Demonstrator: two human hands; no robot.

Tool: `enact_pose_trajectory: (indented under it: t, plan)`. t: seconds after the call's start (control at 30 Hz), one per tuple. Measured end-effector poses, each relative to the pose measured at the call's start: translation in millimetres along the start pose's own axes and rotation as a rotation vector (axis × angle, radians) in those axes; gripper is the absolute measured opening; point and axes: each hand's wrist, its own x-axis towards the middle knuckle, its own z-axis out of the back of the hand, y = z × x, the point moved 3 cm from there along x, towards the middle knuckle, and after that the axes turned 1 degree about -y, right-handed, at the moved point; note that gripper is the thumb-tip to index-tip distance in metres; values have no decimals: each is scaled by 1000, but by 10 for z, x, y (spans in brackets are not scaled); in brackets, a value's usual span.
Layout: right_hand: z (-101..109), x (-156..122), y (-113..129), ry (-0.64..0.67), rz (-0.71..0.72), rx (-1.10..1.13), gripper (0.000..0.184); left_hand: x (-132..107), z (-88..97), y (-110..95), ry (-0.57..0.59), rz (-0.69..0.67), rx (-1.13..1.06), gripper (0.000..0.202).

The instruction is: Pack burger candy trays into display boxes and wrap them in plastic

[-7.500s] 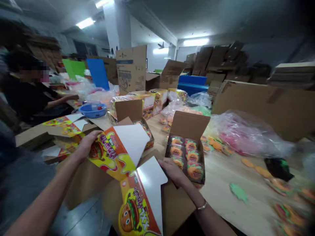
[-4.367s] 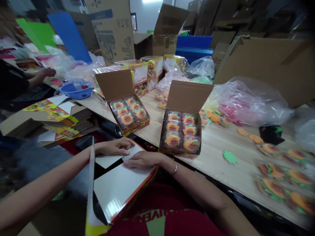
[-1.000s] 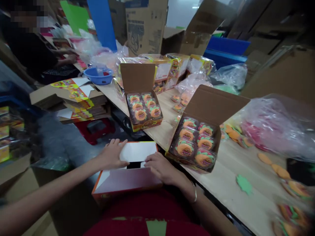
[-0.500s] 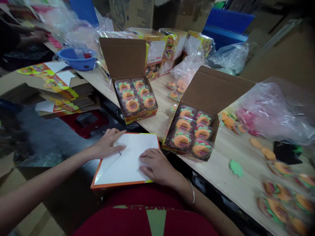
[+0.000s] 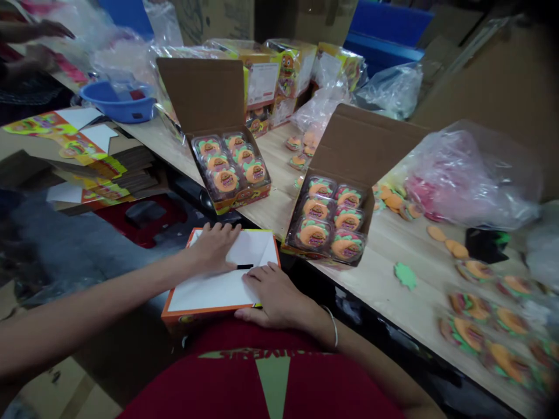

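A cardboard box (image 5: 205, 291) with white flaps and orange edges rests against my lap, its flaps folded into a flat face with a small dark slot in the middle. My left hand (image 5: 213, 247) lies palm down on the far part of that face, fingers stretched toward the far edge. Flat on the right side of the face is my right hand (image 5: 277, 294), its thumb by the near edge. Neither hand grips anything. Beyond the box stand two display boxes with raised lids, the left one (image 5: 242, 201) and the right one (image 5: 288, 233), both holding clear packs of toy-like burgers.
A stack of flattened printed cartons (image 5: 109, 169) sits left, above a red stool (image 5: 144, 224). A blue basin (image 5: 117, 102), wrapped boxes (image 5: 262, 81) and plastic bags (image 5: 471, 174) occupy the table. Loose burger pieces (image 5: 467, 337) lie right. A co-worker's hands (image 5: 43, 41) show far left.
My left hand has slid right and farther onto the white flaps, and the dark slot now shows between my hands. My right thumb has moved to the near edge. The camera view has shifted slightly.
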Motion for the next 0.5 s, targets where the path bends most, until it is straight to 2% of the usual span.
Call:
enact_pose_trajectory:
  t: [0.07,0.13,0.3,0.37,0.43,0.5]
  plan:
    - [19,-40,-13,-40,-8,12,68,-15,16,-38,-41,-91,0,88]
    - [19,-71,-45,-98,-26,28,66,-70,50,-16,-38,-127,-39,81]
    - [-77,-42,-95,-275,-41,104,65,-279,125,125,19,-27,-164,78]
    - [-64,-71,-80,-378,4,121,70,-377,142,142,20,14,-173,81]
    - [37,-207,-108,-544,99,89,72,-482,150,151,1,58,-165,82]
    - [215,-474,-291,-849,76,-3,63,-590,136,187,-20,126,-139,78]
